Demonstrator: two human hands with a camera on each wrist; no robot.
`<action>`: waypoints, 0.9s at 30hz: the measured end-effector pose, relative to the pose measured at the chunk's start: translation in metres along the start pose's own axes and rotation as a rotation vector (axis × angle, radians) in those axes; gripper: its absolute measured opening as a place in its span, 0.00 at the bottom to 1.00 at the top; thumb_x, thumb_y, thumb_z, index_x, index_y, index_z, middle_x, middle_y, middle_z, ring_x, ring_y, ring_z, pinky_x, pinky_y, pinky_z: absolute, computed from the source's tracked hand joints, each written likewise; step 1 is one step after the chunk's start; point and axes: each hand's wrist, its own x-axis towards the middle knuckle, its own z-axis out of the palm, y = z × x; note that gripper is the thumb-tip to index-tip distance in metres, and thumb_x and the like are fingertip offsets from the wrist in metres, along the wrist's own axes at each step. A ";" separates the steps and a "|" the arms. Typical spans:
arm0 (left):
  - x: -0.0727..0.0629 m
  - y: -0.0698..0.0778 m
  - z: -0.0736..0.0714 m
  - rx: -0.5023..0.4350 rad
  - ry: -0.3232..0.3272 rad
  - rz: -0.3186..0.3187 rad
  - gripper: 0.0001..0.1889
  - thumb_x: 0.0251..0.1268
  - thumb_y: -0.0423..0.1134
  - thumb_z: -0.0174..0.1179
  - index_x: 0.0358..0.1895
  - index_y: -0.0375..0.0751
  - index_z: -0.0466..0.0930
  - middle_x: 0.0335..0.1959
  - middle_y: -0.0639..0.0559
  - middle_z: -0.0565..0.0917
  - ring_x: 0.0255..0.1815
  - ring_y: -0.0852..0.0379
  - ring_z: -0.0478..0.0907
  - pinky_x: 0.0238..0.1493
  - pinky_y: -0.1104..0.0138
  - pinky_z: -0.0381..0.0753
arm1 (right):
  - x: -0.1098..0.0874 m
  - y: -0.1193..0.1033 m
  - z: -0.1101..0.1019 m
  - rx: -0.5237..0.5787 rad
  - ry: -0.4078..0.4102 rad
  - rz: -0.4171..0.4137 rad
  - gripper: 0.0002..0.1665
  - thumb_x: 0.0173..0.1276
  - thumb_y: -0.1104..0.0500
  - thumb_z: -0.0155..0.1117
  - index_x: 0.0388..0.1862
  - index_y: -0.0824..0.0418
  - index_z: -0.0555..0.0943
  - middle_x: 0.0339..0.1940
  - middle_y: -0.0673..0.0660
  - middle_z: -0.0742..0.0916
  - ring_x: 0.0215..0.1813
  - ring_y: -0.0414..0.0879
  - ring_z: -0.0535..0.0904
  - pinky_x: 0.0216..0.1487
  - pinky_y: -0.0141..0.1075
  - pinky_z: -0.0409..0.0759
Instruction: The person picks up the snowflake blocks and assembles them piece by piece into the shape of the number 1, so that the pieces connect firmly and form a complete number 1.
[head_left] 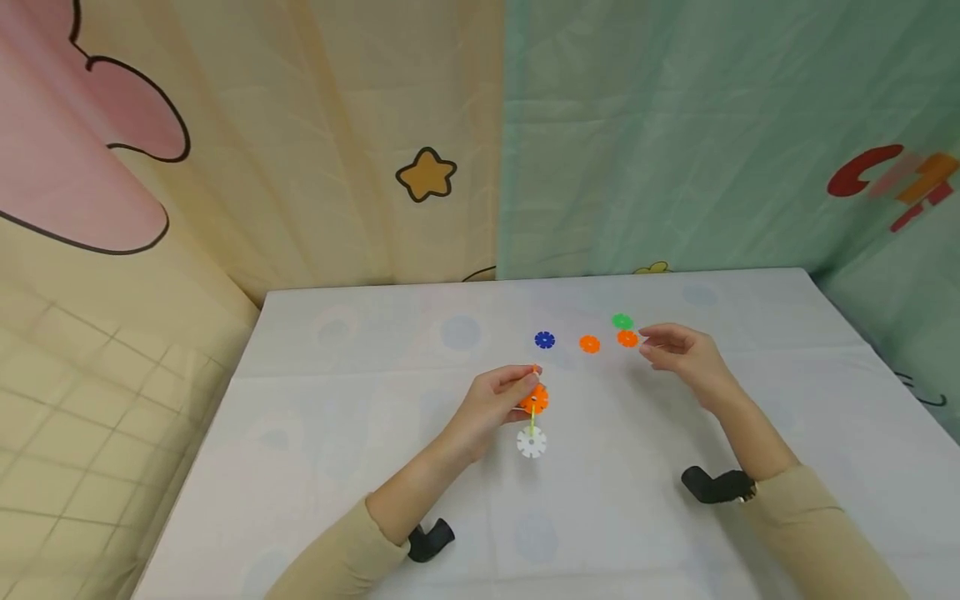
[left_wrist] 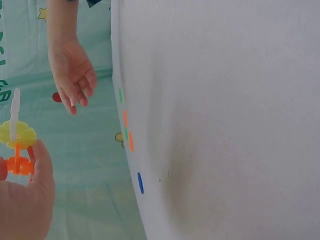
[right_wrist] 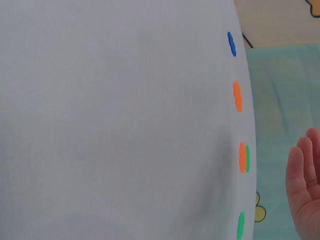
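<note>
My left hand [head_left: 491,404] pinches an orange notched plastic disc [head_left: 538,402] above the table. Linked below it in the head view are a yellow disc [head_left: 532,419], seen edge-on, and a white disc [head_left: 532,443]. My right hand [head_left: 693,362] is raised with relaxed fingers and holds nothing. Just left of its fingertips lie a loose orange disc [head_left: 627,338] and a green disc [head_left: 622,321]. Another orange disc [head_left: 590,344] and a blue disc [head_left: 544,340] are farther left. A second green disc [right_wrist: 241,226] shows in the right wrist view.
A pale cloth with faint spots covers the table [head_left: 337,433]. Patterned curtains [head_left: 637,167] hang behind its far edge. A black curved piece [head_left: 431,540] sits at the left wrist, and a similar black piece [head_left: 716,486] at the right.
</note>
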 end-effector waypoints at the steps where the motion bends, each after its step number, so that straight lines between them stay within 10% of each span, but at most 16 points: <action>1: 0.000 0.000 0.000 -0.001 0.001 0.002 0.20 0.68 0.42 0.55 0.58 0.33 0.74 0.46 0.43 0.81 0.38 0.58 0.79 0.44 0.65 0.80 | 0.001 0.003 -0.003 0.002 0.009 0.010 0.17 0.65 0.57 0.63 0.51 0.62 0.76 0.36 0.43 0.81 0.40 0.40 0.79 0.40 0.27 0.79; 7: 0.001 0.000 -0.001 0.001 0.017 -0.001 0.20 0.68 0.42 0.55 0.57 0.33 0.74 0.44 0.45 0.82 0.37 0.59 0.78 0.44 0.65 0.80 | 0.005 0.018 -0.019 0.114 0.051 0.046 0.11 0.65 0.64 0.61 0.43 0.49 0.79 0.33 0.42 0.80 0.37 0.35 0.80 0.39 0.27 0.80; 27: 0.001 0.001 -0.002 0.021 0.033 -0.007 0.21 0.68 0.42 0.55 0.58 0.33 0.73 0.47 0.42 0.81 0.37 0.60 0.78 0.43 0.66 0.80 | 0.033 0.051 -0.043 -0.044 0.316 0.365 0.33 0.63 0.61 0.63 0.65 0.71 0.66 0.30 0.46 0.76 0.26 0.30 0.74 0.30 0.23 0.76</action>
